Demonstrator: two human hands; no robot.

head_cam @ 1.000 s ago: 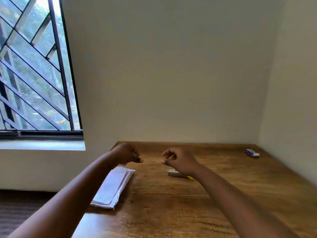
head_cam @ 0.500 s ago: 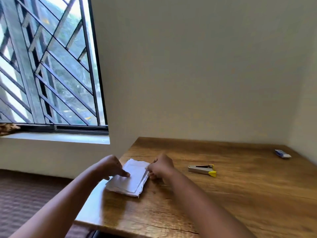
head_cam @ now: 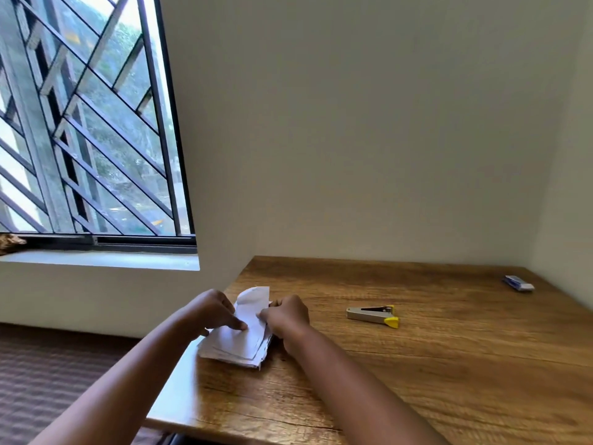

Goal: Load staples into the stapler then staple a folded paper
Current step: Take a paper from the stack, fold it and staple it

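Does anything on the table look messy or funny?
A little. The stack of papers by the table's left edge is untidy: its sheet edges don't line up, and the top sheet curls upward between the left hand and right hand. The stapler lies undisturbed.

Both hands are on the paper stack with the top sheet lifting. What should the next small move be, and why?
Probably peel the top sheet free of the paper stack: the right hand lifts its edge, the left hand pins the rest, and the stapler lies untouched.
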